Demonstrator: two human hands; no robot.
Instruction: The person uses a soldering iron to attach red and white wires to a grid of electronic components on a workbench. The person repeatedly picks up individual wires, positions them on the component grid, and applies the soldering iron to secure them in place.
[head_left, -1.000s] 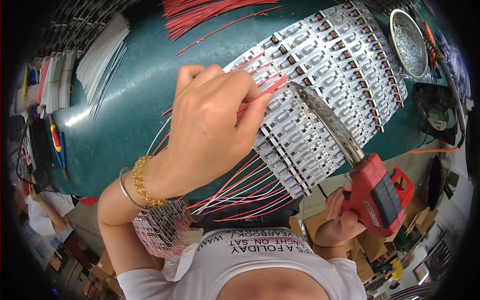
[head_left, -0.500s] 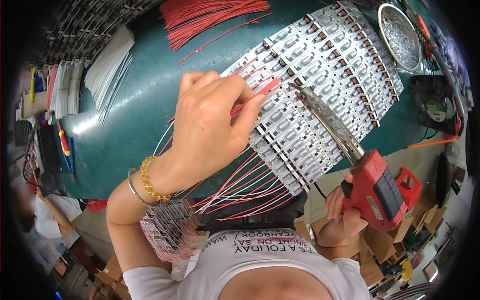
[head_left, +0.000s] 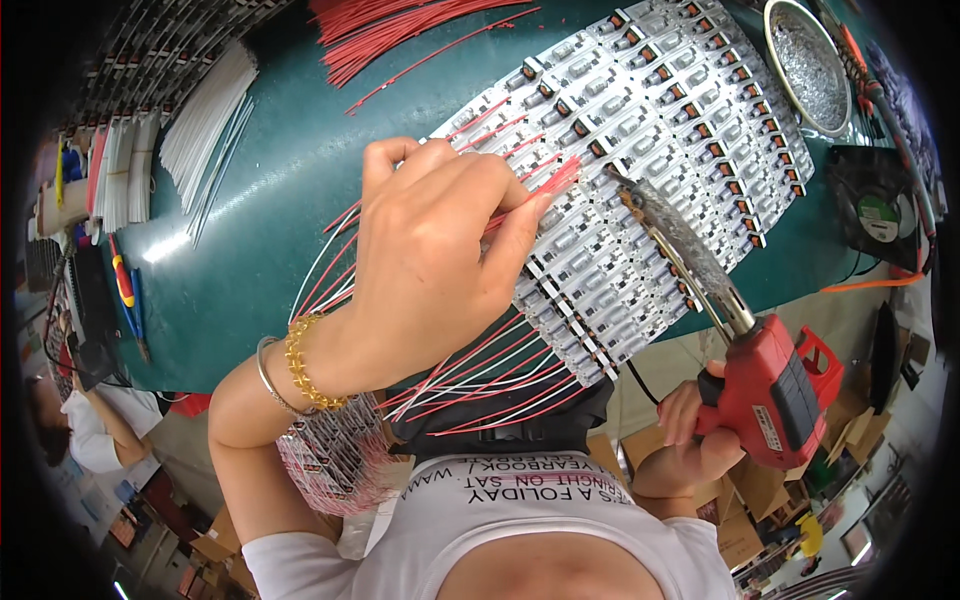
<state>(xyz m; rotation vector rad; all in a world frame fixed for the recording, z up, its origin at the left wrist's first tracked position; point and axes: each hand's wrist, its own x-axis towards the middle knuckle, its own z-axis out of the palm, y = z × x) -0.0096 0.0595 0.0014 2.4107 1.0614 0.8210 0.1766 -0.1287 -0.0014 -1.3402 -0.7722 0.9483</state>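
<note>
My left hand [head_left: 440,240] is closed around a bundle of red wires [head_left: 556,182], whose ends poke out past thumb and forefinger over a panel of small circuit boards [head_left: 640,130]. Pressed round the handle, my right hand [head_left: 705,430] grips a red soldering gun [head_left: 765,390]. Its long metal barrel slants up and left, and the dark tip lies just right of the wire ends, at the boards. Whether the tip touches a board, I cannot tell. Red and white wires [head_left: 490,385] trail from the panel's near left edge toward my lap.
Red wires [head_left: 400,30] lie in a pile at the back, white wires [head_left: 210,115] at the left. A metal bowl [head_left: 808,70] with silvery bits stands back right, above a black fan [head_left: 872,205]. A red-yellow screwdriver [head_left: 122,280] lies far left. Another person [head_left: 100,420] sits beyond the left edge.
My left hand with the red wires has shifted slightly right. The soldering gun has also moved a little right, its tip staying near the wire ends.
</note>
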